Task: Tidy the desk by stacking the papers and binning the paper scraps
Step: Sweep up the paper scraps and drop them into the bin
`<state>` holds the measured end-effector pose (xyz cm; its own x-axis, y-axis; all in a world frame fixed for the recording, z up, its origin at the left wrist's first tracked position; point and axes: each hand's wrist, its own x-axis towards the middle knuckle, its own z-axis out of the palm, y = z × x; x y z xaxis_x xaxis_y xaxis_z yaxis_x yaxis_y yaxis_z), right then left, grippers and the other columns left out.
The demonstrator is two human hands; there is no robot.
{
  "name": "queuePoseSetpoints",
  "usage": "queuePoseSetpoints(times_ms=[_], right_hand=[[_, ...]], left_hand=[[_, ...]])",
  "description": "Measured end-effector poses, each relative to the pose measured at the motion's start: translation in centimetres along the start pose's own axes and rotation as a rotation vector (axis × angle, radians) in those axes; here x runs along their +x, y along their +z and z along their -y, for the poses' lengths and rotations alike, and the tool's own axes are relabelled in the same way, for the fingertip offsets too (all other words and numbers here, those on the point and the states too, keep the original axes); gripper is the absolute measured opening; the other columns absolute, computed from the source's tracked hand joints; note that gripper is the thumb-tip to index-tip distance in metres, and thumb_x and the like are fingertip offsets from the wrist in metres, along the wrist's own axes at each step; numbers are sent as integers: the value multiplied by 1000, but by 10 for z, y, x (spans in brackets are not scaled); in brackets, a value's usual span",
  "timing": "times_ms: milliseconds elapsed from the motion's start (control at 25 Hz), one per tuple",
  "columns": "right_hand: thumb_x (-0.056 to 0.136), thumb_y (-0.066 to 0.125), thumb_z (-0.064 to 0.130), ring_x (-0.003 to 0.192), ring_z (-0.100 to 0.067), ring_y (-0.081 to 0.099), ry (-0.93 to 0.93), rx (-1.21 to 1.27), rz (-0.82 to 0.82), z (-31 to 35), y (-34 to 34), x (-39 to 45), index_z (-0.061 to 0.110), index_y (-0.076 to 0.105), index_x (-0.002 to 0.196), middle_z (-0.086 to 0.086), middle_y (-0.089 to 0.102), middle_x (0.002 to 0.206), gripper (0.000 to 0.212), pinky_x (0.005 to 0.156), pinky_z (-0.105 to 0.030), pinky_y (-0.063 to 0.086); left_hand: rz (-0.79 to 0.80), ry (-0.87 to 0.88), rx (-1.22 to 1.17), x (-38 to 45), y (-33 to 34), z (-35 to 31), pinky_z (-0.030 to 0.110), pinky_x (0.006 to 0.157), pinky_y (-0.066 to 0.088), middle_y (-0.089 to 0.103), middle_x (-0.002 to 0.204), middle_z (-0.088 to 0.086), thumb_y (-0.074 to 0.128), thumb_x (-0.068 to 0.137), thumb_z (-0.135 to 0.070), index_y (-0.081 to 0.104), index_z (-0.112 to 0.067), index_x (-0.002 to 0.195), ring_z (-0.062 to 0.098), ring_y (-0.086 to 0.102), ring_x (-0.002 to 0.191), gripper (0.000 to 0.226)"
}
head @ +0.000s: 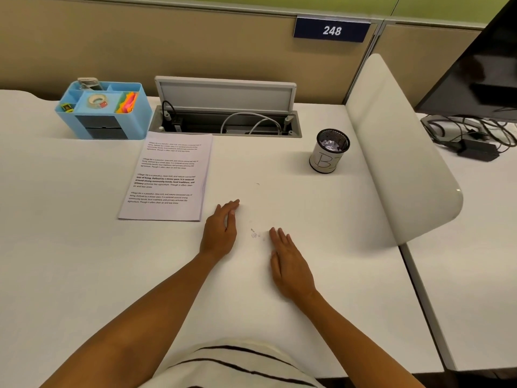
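A neat stack of printed papers [167, 177] lies on the white desk [84, 261], left of centre. A few tiny paper scraps [254, 234] sit on the desk between my hands. My left hand [221, 231] stands on its edge just left of the scraps, fingers straight and together, holding nothing. Flat on the desk to the right of the scraps rests my right hand [291, 264], fingers extended, empty. A small black mesh bin [329, 151] with a white label holds crumpled paper scraps at the back right.
A blue desk organiser [105, 109] with tape and sticky notes stands at the back left. Behind the papers an open cable tray [226, 119] is sunk into the desk. A white curved divider [397, 147] bounds the right side; cables and a monitor lie beyond.
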<state>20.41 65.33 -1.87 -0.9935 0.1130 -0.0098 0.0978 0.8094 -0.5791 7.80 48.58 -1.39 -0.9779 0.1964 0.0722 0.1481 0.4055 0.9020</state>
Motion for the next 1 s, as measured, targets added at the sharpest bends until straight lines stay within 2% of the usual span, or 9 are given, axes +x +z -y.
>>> queuePoseSetpoints(times_ms=[160,240,320,400,480,600,760,880,1000], right_hand=[[101,34,19,150,-20,19,-128,-85,25,11,2,4,11,19,155,-6,25,160,57,119,-20,11],[101,34,17,150,-18,14,-232,-120,46,20,4,9,5,16,154,-9,20,161,57,120,-20,3],[102,31,17,150,-12,9,-287,-55,104,26,8,14,7,13,155,-6,17,162,57,120,-18,-1],[102,32,14,148,-5,17,-151,172,85,28,4,19,15,19,156,3,23,160,55,120,-15,7],[100,38,7,141,-3,34,-21,332,-42,23,-4,30,19,34,151,7,39,153,53,117,-16,22],[97,40,-1,131,-16,48,-61,191,-55,25,-12,53,10,49,141,-3,52,142,46,114,-25,33],[98,39,-1,128,-25,47,-154,-40,85,36,-6,77,4,47,141,-10,51,139,44,107,-31,40],[100,39,6,123,-25,49,-215,-144,112,39,2,68,2,48,139,-10,52,135,40,98,-35,47],[104,39,18,122,-23,49,-222,-122,125,41,8,53,3,47,138,-8,53,134,38,96,-36,48]], left_hand=[[-7,3,3,0,0,0,37,122,27,63,134,4,41,104,-9,62,-7,131,15,55,129,34],[-11,11,9,0,0,0,38,121,27,64,133,5,42,104,-8,62,-6,131,15,56,128,34],[-10,11,13,0,0,0,37,121,27,64,132,5,42,104,-8,62,-6,131,15,57,128,34],[-6,1,3,0,0,0,36,122,27,64,133,3,42,104,-9,62,-7,131,15,55,129,34],[-6,-10,-3,0,0,-1,34,122,26,64,134,3,42,104,-10,62,-8,131,14,54,130,34],[-10,-12,-6,1,0,-1,35,122,26,64,133,3,41,104,-10,62,-7,130,14,55,130,33],[-10,-10,-6,1,-1,0,35,122,27,65,132,3,41,104,-9,63,-7,129,13,56,127,33],[-4,-13,-5,2,-1,0,34,122,26,65,131,3,41,104,-9,63,-7,129,13,56,128,34],[-13,-11,-3,2,0,1,35,121,27,65,131,4,41,104,-9,63,-6,129,13,56,128,33]])
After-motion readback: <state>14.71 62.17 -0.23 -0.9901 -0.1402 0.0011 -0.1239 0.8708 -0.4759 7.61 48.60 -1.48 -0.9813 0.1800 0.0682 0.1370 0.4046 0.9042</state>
